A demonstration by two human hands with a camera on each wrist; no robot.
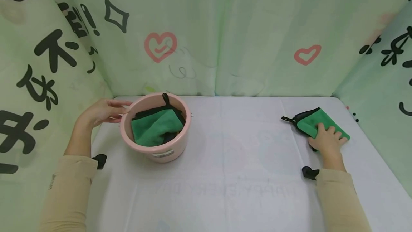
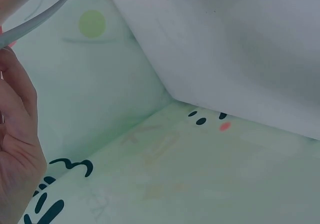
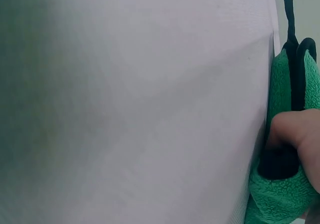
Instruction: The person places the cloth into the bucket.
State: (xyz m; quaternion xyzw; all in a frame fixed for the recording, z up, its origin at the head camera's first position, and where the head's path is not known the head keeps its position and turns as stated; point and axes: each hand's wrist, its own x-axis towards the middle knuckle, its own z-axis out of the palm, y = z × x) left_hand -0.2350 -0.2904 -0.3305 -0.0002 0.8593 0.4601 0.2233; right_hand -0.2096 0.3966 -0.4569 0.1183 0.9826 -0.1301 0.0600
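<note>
A pink bucket (image 1: 171,158) stands at the table's left, holding a folded green cloth (image 1: 154,126) with black edging and a black loop. My left hand (image 1: 107,112) is at the bucket's left side, its mostly straight fingers touching the outside near the rim. In the left wrist view that hand (image 2: 20,134) shows at the left edge, below a grey strip. At the right, another folded green cloth (image 1: 329,117) with black trim and a loop lies on the table. My right hand (image 1: 326,140) grips it from above; in the right wrist view, the thumb (image 3: 290,129) presses into its fold.
A white sheet covers the table (image 1: 241,174). Pale green curtains (image 1: 257,28) with black lettering and red hearts enclose its back and sides. The right-hand cloth is near the table's right edge.
</note>
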